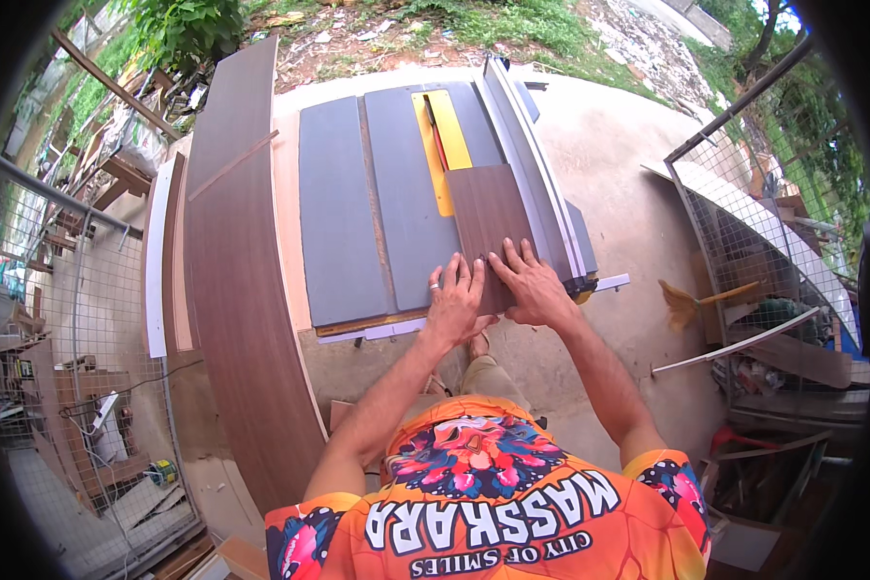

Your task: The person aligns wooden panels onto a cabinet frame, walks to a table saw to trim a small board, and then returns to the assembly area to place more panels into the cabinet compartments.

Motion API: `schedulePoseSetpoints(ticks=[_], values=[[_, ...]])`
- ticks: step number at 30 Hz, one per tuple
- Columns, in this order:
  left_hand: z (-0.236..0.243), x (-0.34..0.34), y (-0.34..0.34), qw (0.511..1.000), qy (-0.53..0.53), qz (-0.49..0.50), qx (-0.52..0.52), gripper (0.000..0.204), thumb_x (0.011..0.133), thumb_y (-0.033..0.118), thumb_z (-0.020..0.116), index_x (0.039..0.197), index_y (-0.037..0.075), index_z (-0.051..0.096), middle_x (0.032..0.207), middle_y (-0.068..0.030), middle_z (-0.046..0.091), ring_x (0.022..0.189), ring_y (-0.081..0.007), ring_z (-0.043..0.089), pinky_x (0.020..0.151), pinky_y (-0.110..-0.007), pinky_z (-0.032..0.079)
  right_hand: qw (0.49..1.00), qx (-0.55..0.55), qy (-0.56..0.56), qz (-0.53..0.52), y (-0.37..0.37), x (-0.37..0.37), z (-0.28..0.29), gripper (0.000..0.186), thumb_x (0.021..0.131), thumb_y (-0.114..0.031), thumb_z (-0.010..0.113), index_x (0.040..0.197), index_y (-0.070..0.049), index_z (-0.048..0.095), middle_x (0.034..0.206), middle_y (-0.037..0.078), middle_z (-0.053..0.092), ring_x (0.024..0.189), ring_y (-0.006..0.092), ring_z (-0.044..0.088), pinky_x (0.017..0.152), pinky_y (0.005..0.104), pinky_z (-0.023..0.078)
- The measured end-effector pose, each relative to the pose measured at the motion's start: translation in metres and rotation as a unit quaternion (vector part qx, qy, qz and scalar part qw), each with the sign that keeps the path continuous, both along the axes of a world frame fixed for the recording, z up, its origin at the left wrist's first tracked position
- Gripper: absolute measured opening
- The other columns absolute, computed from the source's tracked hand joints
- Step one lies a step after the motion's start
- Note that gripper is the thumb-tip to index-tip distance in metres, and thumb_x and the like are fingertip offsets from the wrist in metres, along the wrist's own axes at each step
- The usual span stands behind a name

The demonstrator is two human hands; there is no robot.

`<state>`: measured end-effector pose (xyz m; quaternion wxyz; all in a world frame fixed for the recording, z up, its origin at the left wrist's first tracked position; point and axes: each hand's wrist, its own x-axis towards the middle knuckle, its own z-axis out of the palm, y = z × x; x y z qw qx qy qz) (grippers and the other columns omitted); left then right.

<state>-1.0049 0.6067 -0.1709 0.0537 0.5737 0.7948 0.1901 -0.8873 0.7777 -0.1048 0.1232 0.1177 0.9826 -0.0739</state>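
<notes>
A dark brown wood-grain board (490,203) lies flat on the grey table saw (336,213). Its right side runs along the long metal fence (539,169), and its far end overlaps the yellow throat plate (456,135). A dark slot with a red strip shows in that plate; how far the blade stands up is unclear. My left hand (454,302) rests on the board's near left part, fingers spread and lying flat. Beside it, my right hand (536,290) presses on the near right part, fingers stretched out toward the fence. The thumbs are near the board's near end.
Left of the saw stands a long dark brown panel (237,242) with a thin brown strip (234,166) across it. Wire mesh panels (106,387) flank both sides. A yellow fin-shaped piece (684,304) and a curved white strip (739,340) lie at right. Plants and litter lie beyond.
</notes>
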Motion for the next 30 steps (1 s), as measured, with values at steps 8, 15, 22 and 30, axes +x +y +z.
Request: schedulePoseSetpoints(ticks=[8, 15, 22, 30], values=[[0.001, -0.02, 0.013, 1.0, 0.008, -0.001, -0.023, 0.116, 0.075, 0.058, 0.089, 0.159, -0.006, 0.041, 0.153, -0.0332, 0.051, 0.153, -0.0433, 0.036, 0.12, -0.064, 0.027, 1.0, -0.007, 0.014, 0.0, 0.013, -0.018, -0.001, 0.116, 0.064, -0.026, 0.092, 0.165, -0.008, 0.038, 0.169, 0.031, 0.033, 0.154, 0.055, 0.035, 0.115, 0.0599, 0.047], [0.005, -0.031, 0.019, 0.999, 0.013, -0.011, -0.032, 0.114, 0.077, 0.059, 0.087, 0.159, -0.006, 0.04, 0.153, -0.0336, 0.051, 0.153, -0.0437, 0.035, 0.118, -0.065, 0.027, 1.0, 0.001, -0.012, 0.001, 0.02, -0.032, 0.005, 0.119, 0.061, -0.021, 0.091, 0.166, -0.011, 0.036, 0.17, 0.031, 0.032, 0.153, 0.0553, 0.036, 0.115, 0.0548, 0.049], [0.003, -0.034, 0.022, 0.999, 0.032, -0.012, -0.021, 0.114, 0.077, 0.057, 0.087, 0.158, -0.006, 0.041, 0.151, -0.0342, 0.052, 0.151, -0.0439, 0.037, 0.118, -0.064, 0.027, 1.0, 0.001, -0.001, 0.01, 0.022, -0.035, 0.006, 0.117, 0.063, -0.028, 0.094, 0.164, -0.006, 0.039, 0.168, 0.033, 0.034, 0.15, 0.0578, 0.039, 0.112, 0.0572, 0.051], [0.003, -0.042, 0.028, 0.998, 0.045, -0.023, -0.026, 0.113, 0.077, 0.06, 0.086, 0.157, -0.007, 0.042, 0.149, -0.0353, 0.053, 0.151, -0.0445, 0.038, 0.119, -0.064, 0.026, 1.0, -0.004, -0.018, 0.004, 0.027, -0.041, 0.006, 0.12, 0.061, -0.029, 0.095, 0.164, -0.006, 0.037, 0.167, 0.034, 0.033, 0.15, 0.0579, 0.039, 0.115, 0.055, 0.049]])
